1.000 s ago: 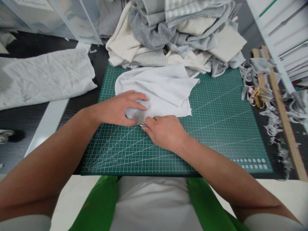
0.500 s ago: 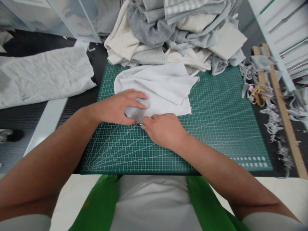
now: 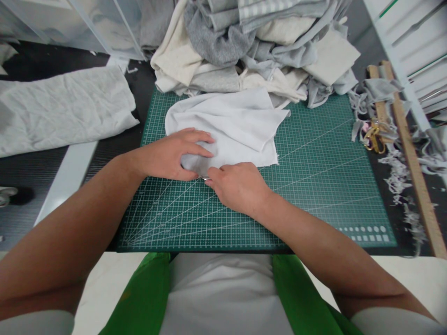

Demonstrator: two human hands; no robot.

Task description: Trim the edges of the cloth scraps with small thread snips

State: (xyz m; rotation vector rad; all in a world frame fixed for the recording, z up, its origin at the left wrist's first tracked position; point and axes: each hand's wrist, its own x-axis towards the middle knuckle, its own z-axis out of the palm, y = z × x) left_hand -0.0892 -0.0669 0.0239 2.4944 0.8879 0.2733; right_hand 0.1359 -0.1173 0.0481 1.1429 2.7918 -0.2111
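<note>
A white cloth (image 3: 233, 125) lies rumpled on the green cutting mat (image 3: 314, 186), with a small grey piece of fabric (image 3: 197, 164) on its near left edge. My left hand (image 3: 174, 156) rests over the grey piece, fingers spread, its thumb by the near edge. Just to the right, my right hand (image 3: 240, 186) is closed, fingertips pinched at that same edge. A shiny metal sliver (image 3: 205, 178) peeks out at its fingertips; the rest is hidden under the hand, so its kind does not show.
A heap of grey and cream fabrics (image 3: 244, 51) covers the mat's back edge. Folded pale cloth (image 3: 66, 109) lies at the left. To the right are gold-handled scissors (image 3: 374, 138), a wooden ruler (image 3: 415, 163) and fabric scraps (image 3: 394, 174). Clear plastic bins (image 3: 94, 28) stand back left.
</note>
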